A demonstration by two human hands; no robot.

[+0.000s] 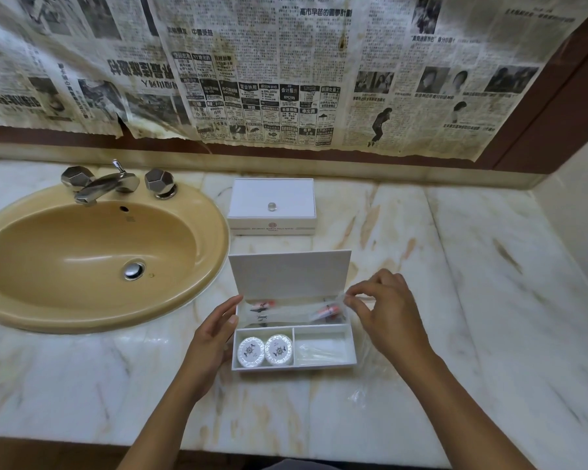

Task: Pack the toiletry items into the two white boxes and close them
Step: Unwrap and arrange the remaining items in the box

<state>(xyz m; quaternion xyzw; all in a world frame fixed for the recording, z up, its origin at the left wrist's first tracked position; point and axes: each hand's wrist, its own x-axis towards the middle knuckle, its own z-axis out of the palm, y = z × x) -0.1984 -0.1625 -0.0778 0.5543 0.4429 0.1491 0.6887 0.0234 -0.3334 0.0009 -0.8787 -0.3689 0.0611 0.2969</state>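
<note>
Open box: near the counter's front edge, lid raised.
Left hand: fingers straight, steadying the box's left wall.
Right hand: pinches a clear-wrapped toothbrush packet over the rear compartment.
Closed box: behind, toward the back edge.
Risk: the packet's end may overhang the right wall and jam the lid.

Bathroom, likely hotel: tan oval sink with chrome tap set in marble bench; yellowed newspaper covers the wall above.
</note>
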